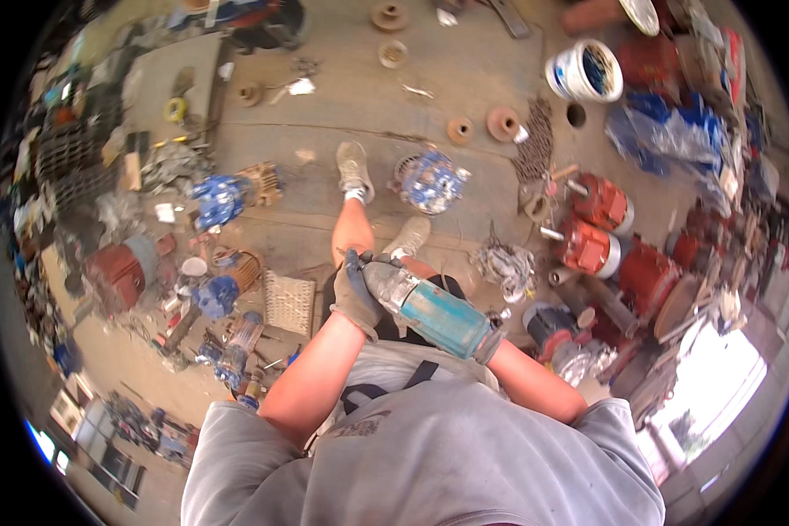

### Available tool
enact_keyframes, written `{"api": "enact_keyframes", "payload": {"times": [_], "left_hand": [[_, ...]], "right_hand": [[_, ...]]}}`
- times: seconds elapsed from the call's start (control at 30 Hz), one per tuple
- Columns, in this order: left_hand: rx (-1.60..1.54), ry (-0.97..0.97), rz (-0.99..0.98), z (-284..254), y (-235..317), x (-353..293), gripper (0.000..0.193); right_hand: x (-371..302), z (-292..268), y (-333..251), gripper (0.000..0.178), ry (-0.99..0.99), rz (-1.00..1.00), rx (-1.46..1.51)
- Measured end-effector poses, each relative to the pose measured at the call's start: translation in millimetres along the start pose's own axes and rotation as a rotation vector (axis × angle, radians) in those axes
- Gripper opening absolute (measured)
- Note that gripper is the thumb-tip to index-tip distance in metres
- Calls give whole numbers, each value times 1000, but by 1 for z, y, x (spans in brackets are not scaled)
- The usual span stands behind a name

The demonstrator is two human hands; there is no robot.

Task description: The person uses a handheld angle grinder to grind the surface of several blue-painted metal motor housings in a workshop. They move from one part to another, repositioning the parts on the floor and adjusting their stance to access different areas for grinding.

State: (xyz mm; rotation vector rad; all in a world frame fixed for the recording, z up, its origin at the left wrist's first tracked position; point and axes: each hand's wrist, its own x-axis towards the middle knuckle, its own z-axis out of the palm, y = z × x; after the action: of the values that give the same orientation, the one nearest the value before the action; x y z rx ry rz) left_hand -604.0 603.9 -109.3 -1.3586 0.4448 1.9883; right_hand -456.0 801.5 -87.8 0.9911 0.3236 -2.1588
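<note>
Across my lap lies a teal power tool [445, 317] with a scuffed grey metal nose, its shape like an electric impact wrench. My left hand [356, 296], in a grey glove, is closed round the nose end, fingers wrapped along its side. At the tool's rear end, my right hand [491, 345], gloved too, grips the back; the tool body hides most of its fingers. The nose points up and left, away from my body. On the floor beyond, near my shoes, stands a blue, paint-worn motor part [430, 181].
Several red motors [590, 245] crowd the right side, with a white bucket [585, 72] farther back. Blue motors [217, 200] and a woven mat seat [288, 302] are on the left. A tangle of grey rags [505, 269] lies right of my feet.
</note>
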Motion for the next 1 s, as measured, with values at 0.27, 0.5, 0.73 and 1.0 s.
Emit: {"api": "enact_keyframes", "payload": {"times": [0.27,0.5,0.73,1.0], "left_hand": [[-72,145,352,38,119,-144,43],[-259,40,542,0,236,-191,41],[-607,-93,468,-46,342,-204,38],[-856,-201,458,-41,426,-218,38]], "right_hand": [[39,161,-13,43,-171,-363,-1193],[124,300,-17,46,-338,-299,-1424],[221,428,-15,48,-453,-207,-1631],[283,544,-41,43,-606,-333,-2061]]}}
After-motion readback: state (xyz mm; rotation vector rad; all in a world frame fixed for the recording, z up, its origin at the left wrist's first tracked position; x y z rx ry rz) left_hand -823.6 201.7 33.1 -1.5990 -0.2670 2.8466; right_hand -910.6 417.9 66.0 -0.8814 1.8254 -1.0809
